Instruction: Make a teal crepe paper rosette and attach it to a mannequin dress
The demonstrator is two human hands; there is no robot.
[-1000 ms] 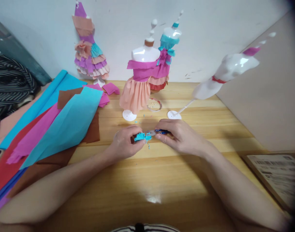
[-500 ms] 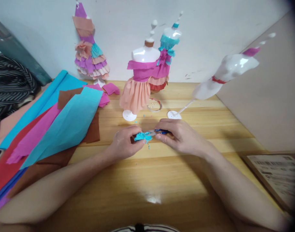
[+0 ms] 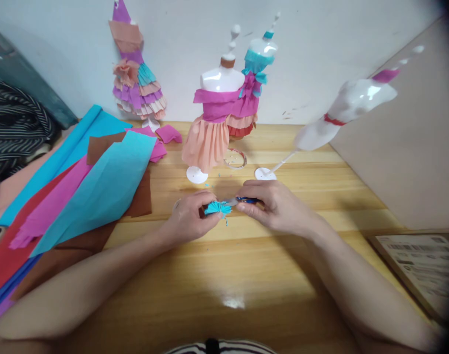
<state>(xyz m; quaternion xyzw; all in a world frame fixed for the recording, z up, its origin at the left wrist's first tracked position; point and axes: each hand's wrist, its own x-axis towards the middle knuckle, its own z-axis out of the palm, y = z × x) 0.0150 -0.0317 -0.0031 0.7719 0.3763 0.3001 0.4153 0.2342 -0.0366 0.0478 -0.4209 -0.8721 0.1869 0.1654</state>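
Between the thumb and fingers of my left hand (image 3: 191,215) is a small bunch of pleated turquoise crepe paper (image 3: 217,208), its folds fanned out. My right hand (image 3: 274,205) is closed on a pair of scissors (image 3: 248,200) with dark blue handles. The blades point left and meet the paper's right upper edge. A few turquoise snippets (image 3: 226,222) lie below the paper on the wooden table (image 3: 210,290). Both hands are just above the table, in front of the dressed mannequins.
Crepe paper sheets (image 3: 99,191) in several colours spread over the left side. Small mannequins in paper dresses (image 3: 217,108) stand at the back, with a bare white mannequin (image 3: 346,108) leaning at right. A ring-shaped roll (image 3: 236,159) lies between them. A cardboard box (image 3: 416,265) is at far right.
The scissor blades and handles look closer together now. Both hands stay in nearly the same place, and the left still holds the turquoise paper. The view has tilted very slightly.
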